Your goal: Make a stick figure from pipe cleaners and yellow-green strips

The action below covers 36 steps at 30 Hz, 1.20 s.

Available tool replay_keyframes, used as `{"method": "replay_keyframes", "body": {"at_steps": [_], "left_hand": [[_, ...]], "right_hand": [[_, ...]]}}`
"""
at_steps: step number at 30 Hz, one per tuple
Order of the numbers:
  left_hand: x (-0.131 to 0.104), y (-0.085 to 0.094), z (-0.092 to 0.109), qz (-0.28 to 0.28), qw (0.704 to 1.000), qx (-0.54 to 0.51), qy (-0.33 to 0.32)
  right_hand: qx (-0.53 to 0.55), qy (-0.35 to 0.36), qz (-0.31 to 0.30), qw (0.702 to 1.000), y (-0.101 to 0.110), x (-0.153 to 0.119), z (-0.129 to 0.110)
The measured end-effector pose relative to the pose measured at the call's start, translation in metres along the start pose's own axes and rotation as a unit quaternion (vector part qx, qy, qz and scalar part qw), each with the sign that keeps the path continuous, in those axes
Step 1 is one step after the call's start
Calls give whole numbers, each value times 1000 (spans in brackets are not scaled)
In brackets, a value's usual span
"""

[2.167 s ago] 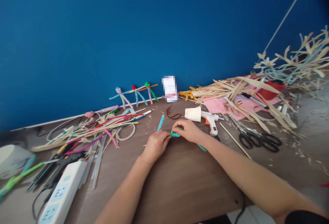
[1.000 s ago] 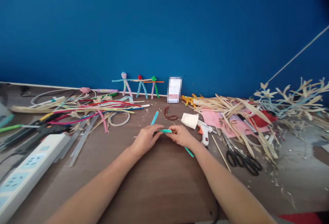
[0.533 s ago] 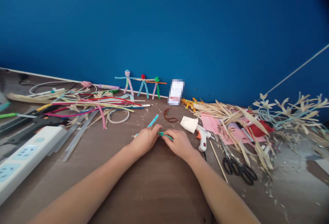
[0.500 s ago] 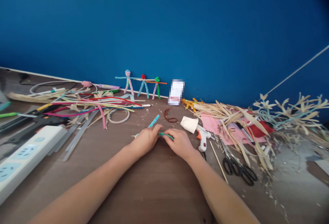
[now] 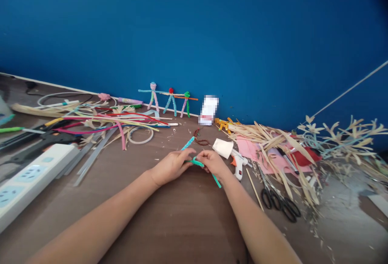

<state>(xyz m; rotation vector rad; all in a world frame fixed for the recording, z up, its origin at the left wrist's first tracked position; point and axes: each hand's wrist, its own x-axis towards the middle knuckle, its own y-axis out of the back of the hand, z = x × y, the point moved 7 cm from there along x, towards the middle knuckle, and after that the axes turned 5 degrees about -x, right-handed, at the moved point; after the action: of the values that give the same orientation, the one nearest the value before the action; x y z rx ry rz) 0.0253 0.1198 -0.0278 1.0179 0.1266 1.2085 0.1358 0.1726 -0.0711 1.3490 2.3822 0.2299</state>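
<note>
My left hand [image 5: 175,163] is closed around a light-blue wound pipe cleaner [image 5: 188,143], whose tip sticks out above the fingers. Between both hands bends a green pipe cleaner [image 5: 198,163], pinched in the fingers of my right hand [image 5: 213,164]. Its loose end slants out below the right hand, toward the wrist. The fingers hide how the green and blue pieces meet. Behind, three pipe-cleaner figures [image 5: 170,99] lean upright against the blue wall, arms outstretched.
A white glue gun [image 5: 239,165] lies beside a white cup [image 5: 223,147], with black-handled scissors [image 5: 275,201] farther right. Dried husk strips [image 5: 260,132] and pink sheets [image 5: 247,146] cover the right. At left are colored strips [image 5: 119,132] and a power strip [image 5: 33,175].
The green pipe cleaner now curves between my hands, with its free end showing below the right hand. Both hands have shifted slightly right, and the view has tilted a little.
</note>
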Motion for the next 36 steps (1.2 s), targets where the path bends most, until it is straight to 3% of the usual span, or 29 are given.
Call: {"method": "replay_keyframes", "body": {"at_steps": [3,7,14,17,21,24,26,29,32,36], "left_hand": [[0,3,-5,20,999,-36,27],[-1,10,-14,57,994,-60,77],[-3,16,-16,102,985,-77,114],[-3,20,-11,138,985,-44,93],[-5,32,-8,210,975,2,71],[-7,33,-27,237,957,-83,144],[-8,25,-43,214,930,-206,215],[-9,4,-53,130,854,-403,303],[-8,-11,-42,31,772,-549,318],[-10,-17,-27,-27,683,-658,316]], "right_hand": [[40,-25,-27,999,-4,-1,2],[60,24,-31,997,-9,-2,-4],[1,152,43,987,-15,-8,-20],[-13,185,72,980,-11,-11,-25],[17,175,96,980,-5,-10,-24],[103,147,112,977,1,-8,-20],[156,141,119,970,4,-8,-19],[201,151,104,962,7,-6,-20],[206,163,71,962,5,-5,-20],[199,176,30,964,0,-6,-20]]}}
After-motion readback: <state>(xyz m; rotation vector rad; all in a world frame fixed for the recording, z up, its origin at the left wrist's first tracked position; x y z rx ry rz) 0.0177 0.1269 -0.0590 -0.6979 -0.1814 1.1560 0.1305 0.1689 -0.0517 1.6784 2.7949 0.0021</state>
